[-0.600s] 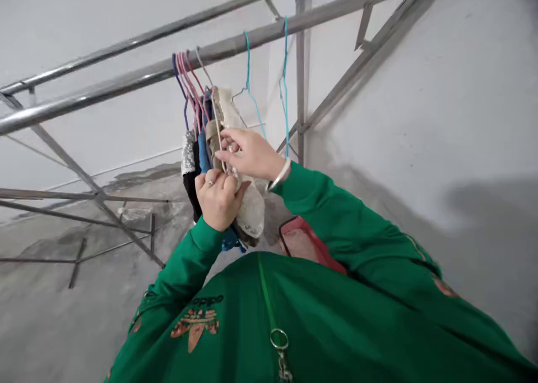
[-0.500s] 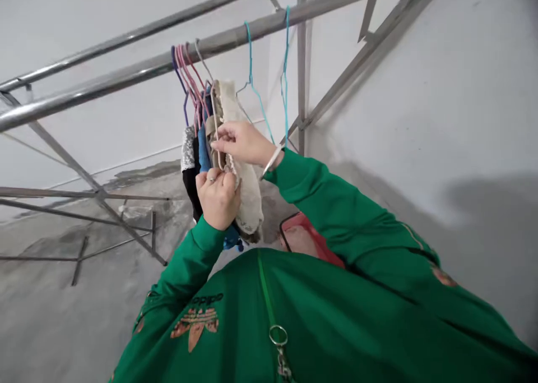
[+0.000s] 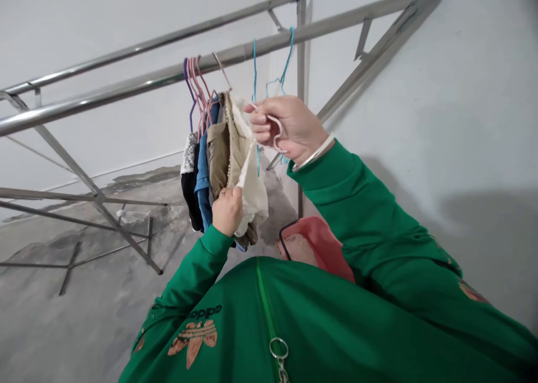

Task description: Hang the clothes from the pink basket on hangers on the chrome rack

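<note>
My right hand (image 3: 292,125) is closed on one end of a pale pink hanger (image 3: 278,135). That hanger's hook still sits over the front rail. A cream garment (image 3: 256,195) with a beaded edge hangs from it, and my left hand (image 3: 227,211) pinches the fabric at its front edge. Close on the left hangs a khaki garment (image 3: 218,153), followed by a blue one (image 3: 203,172) and a black one with a white speckled top (image 3: 188,156). Pink hangers (image 3: 195,88) and a purple hanger (image 3: 191,105) carry the garments at the left.
The metal drying rack's front rail (image 3: 147,80) runs across above my hands, with a second rail (image 3: 147,45) behind. Two turquoise hangers (image 3: 288,55) hang at the right. A red basket (image 3: 325,245) stands on the floor below my right arm. Crossed rack legs (image 3: 101,198) spread at the left.
My right hand has moved right and up, pulling the pale pink hanger's end away from the row. My left hand has dropped slightly, and the cream garment is spread wider.
</note>
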The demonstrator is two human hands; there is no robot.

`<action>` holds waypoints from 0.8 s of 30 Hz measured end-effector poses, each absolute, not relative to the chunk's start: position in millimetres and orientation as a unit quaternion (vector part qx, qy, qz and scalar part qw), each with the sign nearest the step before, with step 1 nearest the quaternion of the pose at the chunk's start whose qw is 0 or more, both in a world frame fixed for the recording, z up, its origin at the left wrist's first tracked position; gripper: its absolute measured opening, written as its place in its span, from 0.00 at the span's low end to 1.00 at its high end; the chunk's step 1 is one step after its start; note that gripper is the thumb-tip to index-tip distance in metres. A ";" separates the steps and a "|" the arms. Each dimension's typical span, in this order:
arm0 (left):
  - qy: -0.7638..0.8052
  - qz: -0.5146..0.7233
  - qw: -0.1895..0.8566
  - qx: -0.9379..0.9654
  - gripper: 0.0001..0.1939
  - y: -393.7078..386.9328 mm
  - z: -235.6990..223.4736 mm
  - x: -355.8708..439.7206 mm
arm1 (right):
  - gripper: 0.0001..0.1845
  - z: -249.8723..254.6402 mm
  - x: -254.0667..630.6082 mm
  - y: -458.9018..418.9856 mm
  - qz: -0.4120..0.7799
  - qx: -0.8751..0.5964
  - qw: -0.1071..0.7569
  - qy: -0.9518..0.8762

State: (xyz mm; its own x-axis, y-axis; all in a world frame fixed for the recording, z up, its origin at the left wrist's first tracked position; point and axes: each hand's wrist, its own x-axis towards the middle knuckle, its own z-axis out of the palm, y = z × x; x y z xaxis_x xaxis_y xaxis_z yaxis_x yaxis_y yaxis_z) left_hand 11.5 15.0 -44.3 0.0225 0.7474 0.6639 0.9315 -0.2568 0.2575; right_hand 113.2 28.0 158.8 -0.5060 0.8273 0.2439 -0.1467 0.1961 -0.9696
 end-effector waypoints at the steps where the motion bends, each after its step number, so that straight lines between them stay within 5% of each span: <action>1: -0.590 -0.391 0.103 -0.699 0.05 22.6 -44.1 9.3 | 0.04 158.0 117.3 31.3 0.576 -0.266 0.427 -0.644; 5: -0.547 -0.487 0.062 -0.678 0.06 54.1 -31.2 10.1 | 0.05 152.9 121.7 36.6 0.574 -0.246 0.474 -0.621; 24: -0.514 -0.483 -0.100 -0.702 0.11 97.3 -41.0 15.8 | 0.12 210.8 154.2 10.4 0.632 -0.252 0.499 -0.537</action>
